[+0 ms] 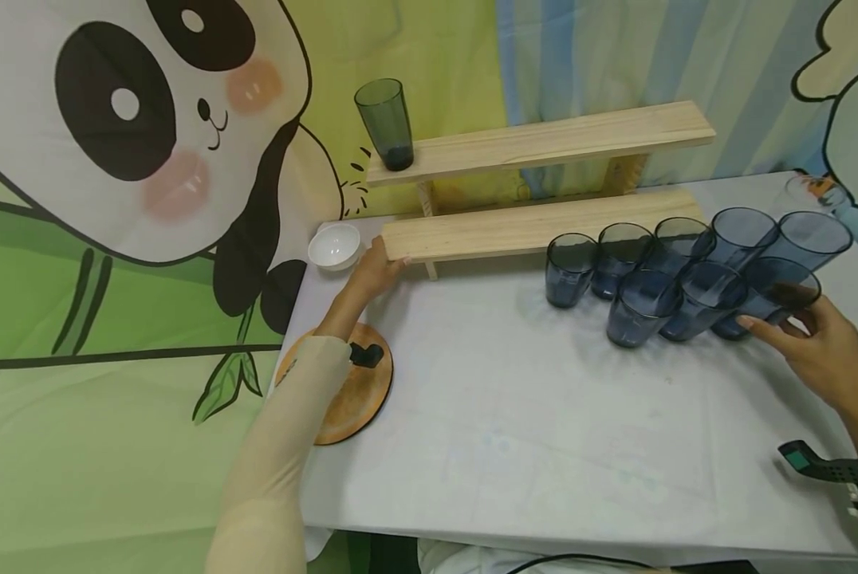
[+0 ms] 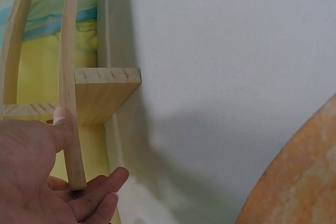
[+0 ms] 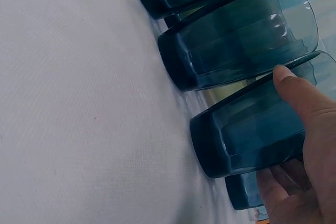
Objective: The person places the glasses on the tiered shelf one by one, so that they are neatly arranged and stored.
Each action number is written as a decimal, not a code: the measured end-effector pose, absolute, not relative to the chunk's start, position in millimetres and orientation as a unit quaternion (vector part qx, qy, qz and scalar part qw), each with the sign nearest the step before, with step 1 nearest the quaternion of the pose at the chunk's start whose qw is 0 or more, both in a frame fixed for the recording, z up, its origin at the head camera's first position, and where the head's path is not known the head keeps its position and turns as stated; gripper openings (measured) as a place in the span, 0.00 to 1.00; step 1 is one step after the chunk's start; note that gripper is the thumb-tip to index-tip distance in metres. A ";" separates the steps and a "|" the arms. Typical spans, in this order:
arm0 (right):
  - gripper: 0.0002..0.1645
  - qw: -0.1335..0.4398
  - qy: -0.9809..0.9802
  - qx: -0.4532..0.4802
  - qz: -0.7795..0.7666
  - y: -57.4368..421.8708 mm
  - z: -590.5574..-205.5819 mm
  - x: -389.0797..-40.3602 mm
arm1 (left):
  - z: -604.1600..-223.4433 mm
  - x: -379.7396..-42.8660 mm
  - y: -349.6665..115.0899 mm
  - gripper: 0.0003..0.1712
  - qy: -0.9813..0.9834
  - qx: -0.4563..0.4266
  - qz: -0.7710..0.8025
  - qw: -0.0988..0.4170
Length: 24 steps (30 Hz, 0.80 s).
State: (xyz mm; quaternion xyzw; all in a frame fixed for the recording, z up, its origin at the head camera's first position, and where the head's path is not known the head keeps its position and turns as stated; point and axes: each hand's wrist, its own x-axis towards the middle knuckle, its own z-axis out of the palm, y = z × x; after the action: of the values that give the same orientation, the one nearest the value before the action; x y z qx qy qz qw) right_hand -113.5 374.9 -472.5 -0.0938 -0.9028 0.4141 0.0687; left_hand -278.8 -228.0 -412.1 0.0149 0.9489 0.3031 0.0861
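My left hand grips the left end of the lower board of a two-tier wooden shelf. In the left wrist view the thumb lies on one face of the board, the fingers on the other. At the right, my right hand holds a blue drinking glass at the front right of a cluster, thumb on one side and fingers partly hidden behind it. Other blue glasses stand close beside it on the table. One more glass, looking greenish, stands upright on the upper board's left end.
A white bowl sits left of the shelf, near my left hand. Below my left forearm lies a round wooden plate, partly covered by the sleeve. A white cloth covers the table. Printed curtains hang behind the shelf.
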 end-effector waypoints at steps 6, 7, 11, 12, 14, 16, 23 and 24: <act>0.48 0.068 -0.908 -0.094 0.403 373.8 -471.6 -114.3 | -412.5 -278.6 -230.3 0.49 0.947 0.009 0.308 0.087; 0.48 0.067 -0.909 -0.094 0.400 373.9 -471.1 -114.1 | -412.7 -278.7 -230.5 0.49 0.947 0.010 0.309 0.087; 0.48 0.059 -0.913 -0.096 0.392 375.6 -468.7 -111.1 | -413.4 -279.1 -230.1 0.49 0.947 0.014 0.311 0.085; 0.47 0.058 -0.914 -0.098 0.391 376.0 -468.4 -109.7 | -413.4 -279.1 -229.6 0.48 0.947 0.015 0.311 0.085; 0.47 0.059 -0.914 -0.099 0.389 376.8 -468.3 -106.8 | -413.5 -279.3 -228.8 0.48 0.946 0.017 0.311 0.086; 0.46 0.061 -0.915 -0.099 0.387 377.2 -469.0 -104.1 | -413.5 -279.4 -228.0 0.48 0.946 0.019 0.311 0.086; 0.44 0.065 -0.917 -0.104 0.381 376.7 -468.8 -97.0 | -412.3 -279.3 -227.2 0.48 0.949 0.016 0.302 0.090; 0.44 0.065 -0.917 -0.106 0.378 376.3 -468.2 -96.2 | -412.0 -279.6 -227.0 0.48 0.949 0.017 0.301 0.091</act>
State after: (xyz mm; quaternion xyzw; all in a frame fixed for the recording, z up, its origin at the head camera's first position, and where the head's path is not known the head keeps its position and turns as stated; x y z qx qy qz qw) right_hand -96.2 376.3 -468.2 -0.1059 -0.9175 0.3779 0.0647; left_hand -279.6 -227.0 -412.0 0.0165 0.9490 0.3015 0.0906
